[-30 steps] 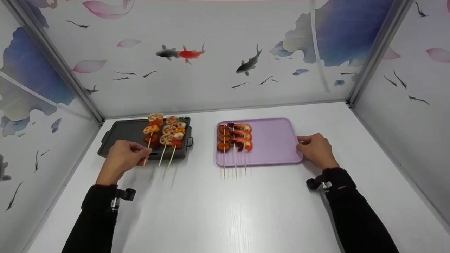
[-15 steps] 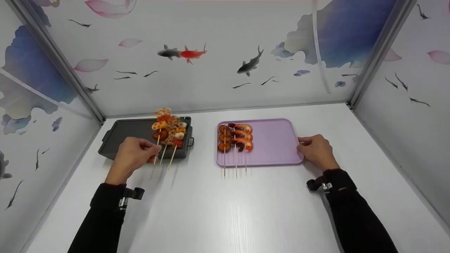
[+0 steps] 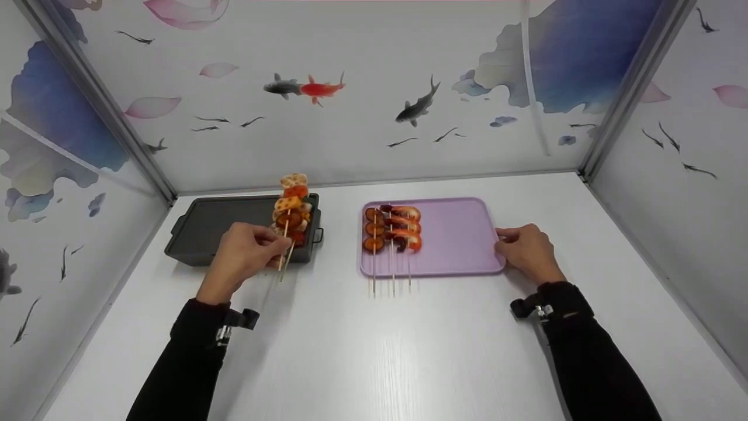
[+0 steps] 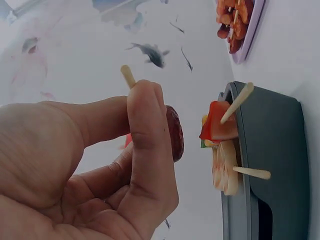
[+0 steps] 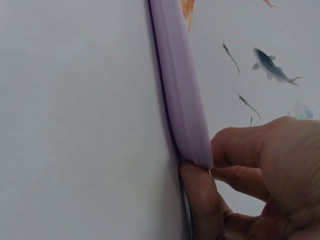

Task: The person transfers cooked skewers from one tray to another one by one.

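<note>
My left hand (image 3: 248,254) pinches the bare end of a vegetable skewer (image 3: 287,203) between thumb and finger. Lotus root, red, yellow and brown round pieces are threaded on it. It is held over the right end of a dark grey grill pan (image 3: 213,225), covering most of the two skewers lying there. Their stick ends, a red piece (image 4: 220,125) and pale lotus slices (image 4: 225,167) show in the left wrist view. At the right, my right hand (image 3: 529,251) pinches the edge of a lilac tray (image 3: 453,240), thumb above and a finger at the underside.
On the tray's left part lie three skewers side by side, with brown round slices (image 3: 374,230) and shrimp (image 3: 412,227) among them. Pan and tray stand apart on a white table (image 3: 362,351), enclosed by printed panels (image 3: 362,140) at the back and sides.
My left hand has carried the vegetable skewer rightward along the grill pan, from left of the two lying skewers to over them. The right hand and tray have stayed put.
</note>
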Demonstrator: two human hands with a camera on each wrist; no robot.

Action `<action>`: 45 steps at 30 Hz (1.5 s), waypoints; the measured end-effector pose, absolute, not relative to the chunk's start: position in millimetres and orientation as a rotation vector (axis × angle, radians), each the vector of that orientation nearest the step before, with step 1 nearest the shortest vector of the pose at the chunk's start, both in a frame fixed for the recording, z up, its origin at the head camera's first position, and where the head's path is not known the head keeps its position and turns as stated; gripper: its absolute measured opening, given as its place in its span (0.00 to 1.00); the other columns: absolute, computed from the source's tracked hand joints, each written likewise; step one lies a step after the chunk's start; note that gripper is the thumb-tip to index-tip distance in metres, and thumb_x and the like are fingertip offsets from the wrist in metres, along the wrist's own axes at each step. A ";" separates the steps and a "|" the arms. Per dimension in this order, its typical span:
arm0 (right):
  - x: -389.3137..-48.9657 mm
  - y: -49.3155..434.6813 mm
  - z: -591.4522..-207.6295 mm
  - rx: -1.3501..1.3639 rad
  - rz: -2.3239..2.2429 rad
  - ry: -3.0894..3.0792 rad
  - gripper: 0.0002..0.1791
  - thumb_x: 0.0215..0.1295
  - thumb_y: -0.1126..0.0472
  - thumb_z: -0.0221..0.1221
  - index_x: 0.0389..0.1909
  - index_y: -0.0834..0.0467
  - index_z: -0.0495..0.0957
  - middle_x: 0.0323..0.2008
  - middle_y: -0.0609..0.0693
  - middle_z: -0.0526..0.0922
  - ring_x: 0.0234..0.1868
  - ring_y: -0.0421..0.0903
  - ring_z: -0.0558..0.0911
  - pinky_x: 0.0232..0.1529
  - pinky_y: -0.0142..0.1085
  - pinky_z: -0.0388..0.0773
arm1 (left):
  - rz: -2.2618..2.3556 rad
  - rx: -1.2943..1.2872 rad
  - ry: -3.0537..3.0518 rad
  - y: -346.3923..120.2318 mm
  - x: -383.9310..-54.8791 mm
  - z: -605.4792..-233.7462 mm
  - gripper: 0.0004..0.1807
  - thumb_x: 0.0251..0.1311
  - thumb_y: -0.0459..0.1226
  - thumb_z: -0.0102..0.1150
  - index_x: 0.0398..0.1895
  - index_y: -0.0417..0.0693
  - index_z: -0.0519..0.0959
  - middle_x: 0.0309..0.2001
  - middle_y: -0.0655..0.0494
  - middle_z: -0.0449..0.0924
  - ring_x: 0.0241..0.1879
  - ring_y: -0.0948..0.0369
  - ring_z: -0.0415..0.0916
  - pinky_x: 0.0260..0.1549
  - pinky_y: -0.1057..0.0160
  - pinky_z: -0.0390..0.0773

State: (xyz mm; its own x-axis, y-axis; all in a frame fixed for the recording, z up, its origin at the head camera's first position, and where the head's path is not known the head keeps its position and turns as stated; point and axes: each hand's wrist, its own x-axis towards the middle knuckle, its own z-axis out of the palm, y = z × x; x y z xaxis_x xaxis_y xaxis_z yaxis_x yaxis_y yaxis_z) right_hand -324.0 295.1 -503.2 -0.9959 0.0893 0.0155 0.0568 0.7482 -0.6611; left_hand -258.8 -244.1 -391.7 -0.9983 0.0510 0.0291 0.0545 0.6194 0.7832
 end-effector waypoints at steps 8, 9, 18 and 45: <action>-324.0 296.3 -504.7 -0.116 1.098 -2.894 0.23 0.61 0.56 0.62 0.59 0.54 0.84 0.47 0.57 0.88 0.42 0.53 0.81 0.38 0.40 0.73 | -1.381 -0.128 -2.821 -222.2 -260.3 -391.3 0.12 0.63 0.43 0.70 0.36 0.42 0.89 0.29 0.51 0.87 0.27 0.57 0.86 0.30 0.58 0.84; -324.2 296.5 -504.8 -0.116 1.096 -2.894 0.23 0.61 0.56 0.62 0.58 0.54 0.84 0.46 0.57 0.88 0.42 0.54 0.81 0.37 0.40 0.74 | -1.376 -0.135 -2.824 -219.5 -260.4 -391.3 0.11 0.63 0.43 0.70 0.36 0.43 0.89 0.29 0.51 0.87 0.27 0.57 0.86 0.30 0.59 0.84; -324.6 297.3 -503.2 -0.103 1.088 -2.894 0.24 0.61 0.55 0.62 0.59 0.54 0.84 0.47 0.58 0.88 0.42 0.54 0.82 0.38 0.41 0.73 | -1.306 -0.163 -2.857 -199.5 -260.3 -393.9 0.10 0.62 0.44 0.71 0.34 0.46 0.89 0.28 0.54 0.86 0.26 0.58 0.85 0.28 0.59 0.84; -324.4 296.3 -503.5 -0.096 1.067 -2.891 0.24 0.60 0.56 0.62 0.58 0.55 0.84 0.47 0.58 0.88 0.42 0.53 0.81 0.37 0.40 0.73 | -1.512 -0.289 -2.800 -139.6 -260.8 -411.2 0.08 0.63 0.39 0.71 0.31 0.44 0.87 0.24 0.54 0.85 0.24 0.58 0.86 0.27 0.60 0.84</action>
State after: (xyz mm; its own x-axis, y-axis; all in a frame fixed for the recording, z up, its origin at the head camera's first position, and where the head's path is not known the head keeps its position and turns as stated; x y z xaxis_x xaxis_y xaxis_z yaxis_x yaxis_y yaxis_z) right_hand -324.4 296.3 -503.5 -0.9963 0.0789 0.0335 0.0382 0.7587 -0.6503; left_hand -260.8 -139.6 -411.2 -0.9822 0.1841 0.0383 0.1330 0.5364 0.8334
